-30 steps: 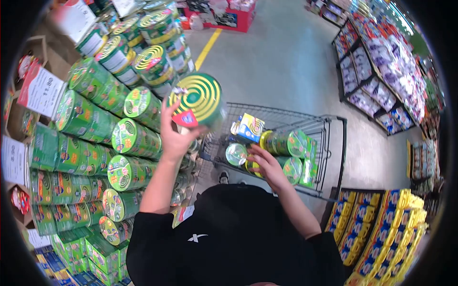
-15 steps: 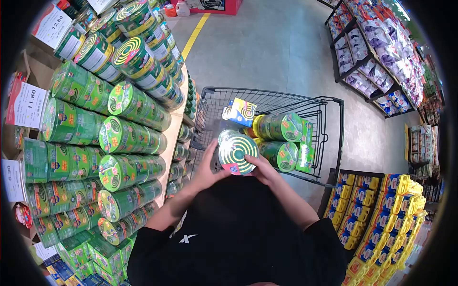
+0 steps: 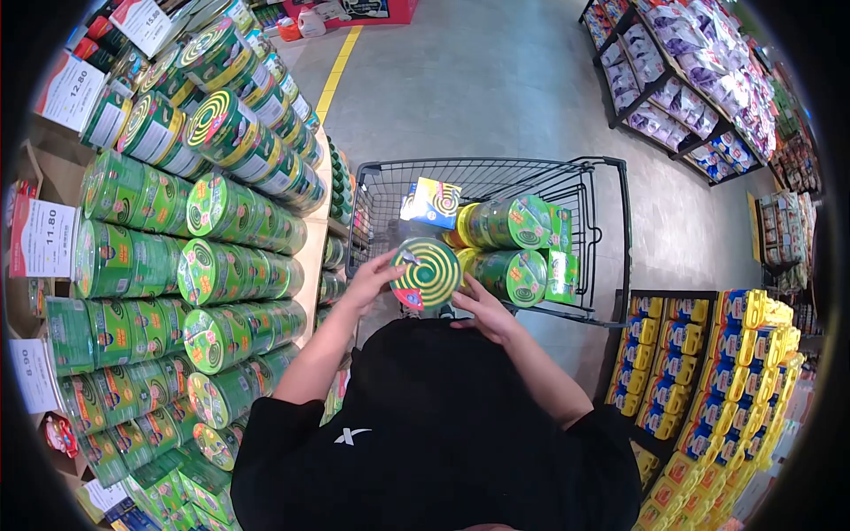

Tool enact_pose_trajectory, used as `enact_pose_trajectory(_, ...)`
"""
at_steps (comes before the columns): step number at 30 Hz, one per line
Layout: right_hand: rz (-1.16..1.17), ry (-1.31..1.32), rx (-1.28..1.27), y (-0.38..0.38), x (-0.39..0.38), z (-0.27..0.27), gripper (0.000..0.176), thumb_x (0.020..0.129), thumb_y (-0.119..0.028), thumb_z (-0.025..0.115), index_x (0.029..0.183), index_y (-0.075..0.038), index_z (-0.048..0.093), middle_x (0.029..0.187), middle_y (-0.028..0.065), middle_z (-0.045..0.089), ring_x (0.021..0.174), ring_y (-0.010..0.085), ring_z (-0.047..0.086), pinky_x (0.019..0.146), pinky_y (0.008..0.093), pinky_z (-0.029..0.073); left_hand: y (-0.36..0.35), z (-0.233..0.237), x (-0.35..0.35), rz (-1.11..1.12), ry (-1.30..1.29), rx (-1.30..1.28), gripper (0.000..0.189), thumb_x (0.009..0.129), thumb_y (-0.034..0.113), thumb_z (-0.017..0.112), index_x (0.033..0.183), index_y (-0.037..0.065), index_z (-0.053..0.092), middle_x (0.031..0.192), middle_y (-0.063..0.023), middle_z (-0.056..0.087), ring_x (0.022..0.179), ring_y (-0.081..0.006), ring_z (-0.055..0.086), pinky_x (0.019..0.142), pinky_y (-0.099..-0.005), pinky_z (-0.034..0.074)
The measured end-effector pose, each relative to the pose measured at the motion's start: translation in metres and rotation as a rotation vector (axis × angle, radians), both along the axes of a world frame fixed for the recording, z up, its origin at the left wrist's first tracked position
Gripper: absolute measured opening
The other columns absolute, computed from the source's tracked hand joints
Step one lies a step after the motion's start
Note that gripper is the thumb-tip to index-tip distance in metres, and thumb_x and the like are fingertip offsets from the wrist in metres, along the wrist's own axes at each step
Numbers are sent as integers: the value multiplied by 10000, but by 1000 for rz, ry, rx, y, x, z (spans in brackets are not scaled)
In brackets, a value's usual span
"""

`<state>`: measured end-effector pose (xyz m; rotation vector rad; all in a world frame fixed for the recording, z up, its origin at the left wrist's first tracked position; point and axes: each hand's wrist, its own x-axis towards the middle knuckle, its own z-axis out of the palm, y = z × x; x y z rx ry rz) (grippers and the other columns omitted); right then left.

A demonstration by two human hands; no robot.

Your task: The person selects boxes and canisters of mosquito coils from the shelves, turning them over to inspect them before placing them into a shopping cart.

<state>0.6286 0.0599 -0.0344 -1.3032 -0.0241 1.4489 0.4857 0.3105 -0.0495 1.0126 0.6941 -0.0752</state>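
Note:
A round green container [image 3: 428, 275] with a yellow-and-green spiral lid is held up in front of my chest, over the near side of the cart. My left hand [image 3: 374, 281] grips its left edge, fingers on the lid. My right hand [image 3: 483, 310] is at its lower right with the fingers spread, the fingertips close to the rim. Behind it, the wire shopping cart [image 3: 496, 166] carries a blue-and-yellow box [image 3: 431, 203] with a spiral print, clear green cylinders [image 3: 522, 221] lying on their sides and green boxes [image 3: 561, 276].
Stacked green cylinders [image 3: 239, 265] fill the shelf at left, below darker green tins [image 3: 239, 133] and price signs [image 3: 49, 237]. Yellow-and-blue packs [image 3: 730, 372] are stacked at lower right. A rack of purple-and-white bags [image 3: 668, 80] stands at upper right, beyond the grey floor [image 3: 469, 80].
The container has moved slightly left and its lid has turned. My right hand has come off the lid and its fingers have spread. The view has shifted a little.

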Motion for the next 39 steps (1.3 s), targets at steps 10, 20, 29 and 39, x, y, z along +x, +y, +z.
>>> enact_pose_trajectory(10, -141, 89, 3, -46, -3, 9, 685, 982, -353, 633, 1528, -72, 331, 1445, 122, 486, 1245, 232, 534, 956, 412, 501, 65, -92, 41, -75, 228, 99, 803, 860, 241, 782, 1512, 20, 369, 1292, -79, 609, 1093, -164, 614, 908, -376, 492)
enact_pose_trajectory(20, -323, 99, -7, -66, -16, 18, 533, 1006, -273, 589, 1470, -73, 420, 1367, 111, 555, 1209, 250, 577, 960, 428, 505, 55, -201, 65, -243, 336, 137, 681, 867, 233, 759, 1467, 110, 461, 1300, -42, 612, 1163, -225, 573, 960, -412, 424)
enact_pose_trajectory(29, -394, 90, -52, -74, -24, 27, 483, 1025, -253, 549, 1462, -79, 439, 1367, 108, 565, 1219, 252, 575, 970, 428, 499, 48, -185, 68, -254, 382, 11, 807, 834, 275, 787, 1519, 128, 386, 1494, -143, 467, 1392, -375, 386, 1102, -621, 280)
enact_pose_trajectory(39, -364, 97, -54, -68, -21, 24, 497, 1024, -262, 555, 1467, -77, 427, 1373, 104, 559, 1224, 249, 569, 973, 413, 489, 57, -196, 58, -246, 393, -81, 601, 867, 258, 689, 1424, 148, 493, 1463, -111, 478, 1343, -303, 431, 1047, -590, 353)
